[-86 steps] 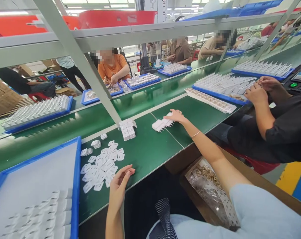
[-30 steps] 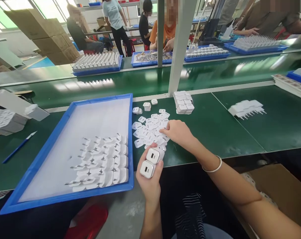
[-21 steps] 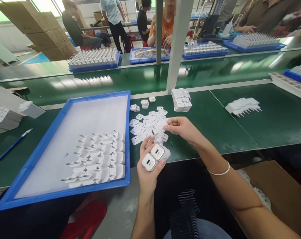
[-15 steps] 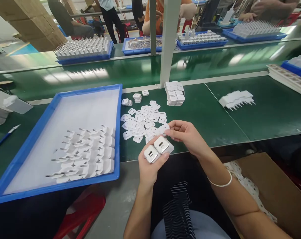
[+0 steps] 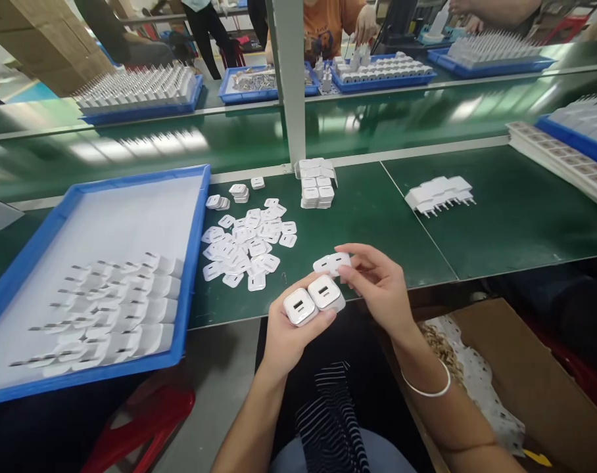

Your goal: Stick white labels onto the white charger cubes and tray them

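Note:
My left hand [image 5: 287,335] is closed around two white USB chargers [image 5: 301,307] held side by side, their port faces turned up. Just above them, my right hand [image 5: 377,282] pinches two small white cover plates [image 5: 332,263] with slots, near their right end. On the green bench lies a loose heap of similar white plates [image 5: 246,246]. Small stacks of plates [image 5: 238,192] stand behind that heap. To the left, a blue-rimmed tray [image 5: 194,263] holds rows of white chargers [image 5: 125,309] with their prongs pointing left.
Stacked white pieces [image 5: 317,185] stand beside the metal post [image 5: 292,85]. A row of white plugs [image 5: 440,195] lies on the right of the bench [image 5: 372,217]. Beyond the conveyor, a person in orange [image 5: 323,29] works over trays. An open cardboard box [image 5: 520,368] is low at right.
The view has shifted to the right. My right hand has drawn the pinched plates away from the heap, and both slotted plates now show above the chargers.

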A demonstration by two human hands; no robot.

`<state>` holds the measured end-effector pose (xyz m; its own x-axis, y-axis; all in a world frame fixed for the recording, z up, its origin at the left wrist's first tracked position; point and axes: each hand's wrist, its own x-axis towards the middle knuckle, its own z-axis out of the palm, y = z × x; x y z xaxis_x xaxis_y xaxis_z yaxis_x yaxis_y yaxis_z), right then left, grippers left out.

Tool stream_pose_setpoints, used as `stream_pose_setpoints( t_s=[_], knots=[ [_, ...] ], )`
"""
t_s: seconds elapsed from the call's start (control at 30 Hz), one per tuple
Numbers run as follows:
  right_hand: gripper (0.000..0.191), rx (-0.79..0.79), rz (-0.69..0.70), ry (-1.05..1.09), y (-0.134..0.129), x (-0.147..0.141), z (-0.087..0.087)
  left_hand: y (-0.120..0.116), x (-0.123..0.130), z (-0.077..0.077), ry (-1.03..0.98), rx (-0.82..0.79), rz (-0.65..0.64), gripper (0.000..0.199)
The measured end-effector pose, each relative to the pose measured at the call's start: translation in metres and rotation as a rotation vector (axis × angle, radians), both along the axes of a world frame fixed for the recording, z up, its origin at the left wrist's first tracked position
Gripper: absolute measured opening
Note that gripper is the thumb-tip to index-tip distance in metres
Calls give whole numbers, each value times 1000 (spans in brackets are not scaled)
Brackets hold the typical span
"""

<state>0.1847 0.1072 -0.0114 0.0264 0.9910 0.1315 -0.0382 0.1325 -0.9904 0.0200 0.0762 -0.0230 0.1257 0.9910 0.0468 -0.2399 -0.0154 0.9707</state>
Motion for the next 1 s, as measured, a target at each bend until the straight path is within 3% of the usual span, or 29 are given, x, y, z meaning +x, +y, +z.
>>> stream_pose_setpoints(
  t_s=[0.17,0.27,0.37,0.57,0.67,0.8,0.9,1.0],
  knots=[
    [21,-11,62,-202,-1,10,-3,7,-3,6,135,43,-114,45],
    [26,-50,240,-317,5,31,9,14,-11,10,247,69,-225,42],
    [24,-42,309,-400,14,47,24,23,-16,15,359,134,-340,41],
    [11,-8,528,-501,32,53,42,34,-19,28,485,255,-452,42],
    [12,-43,361,-187,28,43,35,29,-19,25,412,257,-356,43],
    [21,-179,95,349,8,6,11,16,-11,8,155,276,-273,50],
    [28,-304,-27,550,-8,-23,-3,9,-2,-4,57,250,-232,50],
    [35,-296,-93,623,-15,-36,-7,6,1,-9,17,203,-183,49]
  ],
)
